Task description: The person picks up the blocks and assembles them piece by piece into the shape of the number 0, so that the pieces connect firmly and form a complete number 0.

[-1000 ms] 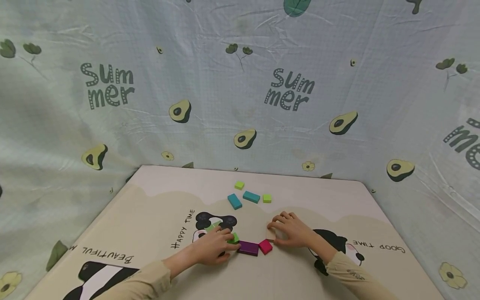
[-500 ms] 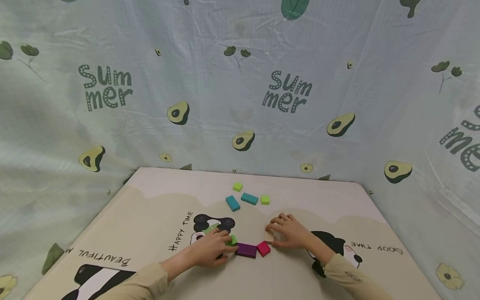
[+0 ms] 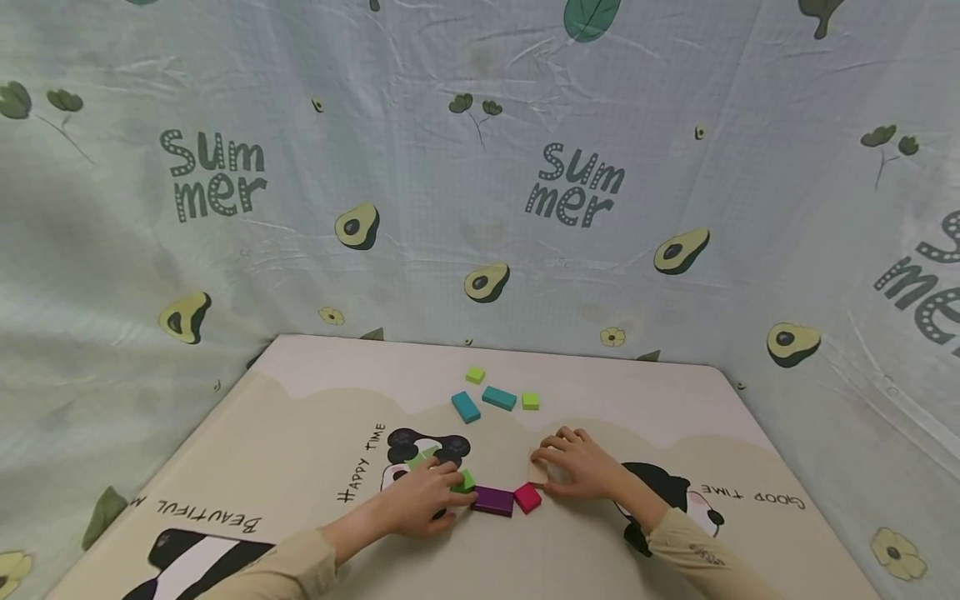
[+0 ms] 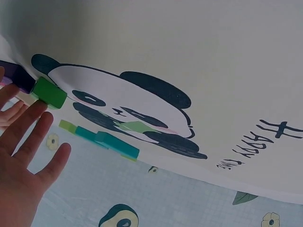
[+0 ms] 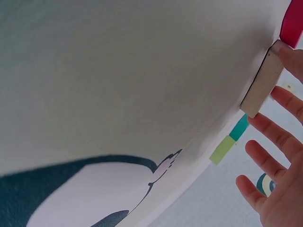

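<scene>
Between the left hand [image 3: 422, 498] and the right hand [image 3: 581, 468], a purple block [image 3: 492, 501] and a red block [image 3: 527, 497] lie on the table [image 3: 517, 558], the red one turned at an angle just beside the purple one. At the left hand's fingertips sits a green block [image 4: 49, 93], next to the purple block's left end; that hand's fingers are spread and lightly bent, one tip touching the green block, but whether it grips it or only rests against it, I cannot tell. The right hand holds a plain wooden block [image 5: 262, 82] between its thumb at one end and a fingertip at the other, the remaining fingers fanned out; this block lies just beside the red one, on the right hand's inner side. Farther out, beyond both hands, two teal blocks [image 3: 466, 407] lie near each other, with one lime block [image 3: 476, 376] behind them and another lime block [image 3: 531, 402] just right of the right-hand teal one. Under and beyond the left hand shows a printed panda [image 4: 123, 101]; another print, partly covered, lies beneath the right forearm. Past the table, facing the hands, hangs a pale curtain [image 3: 420, 167] with avocados and "summer" lettering.
</scene>
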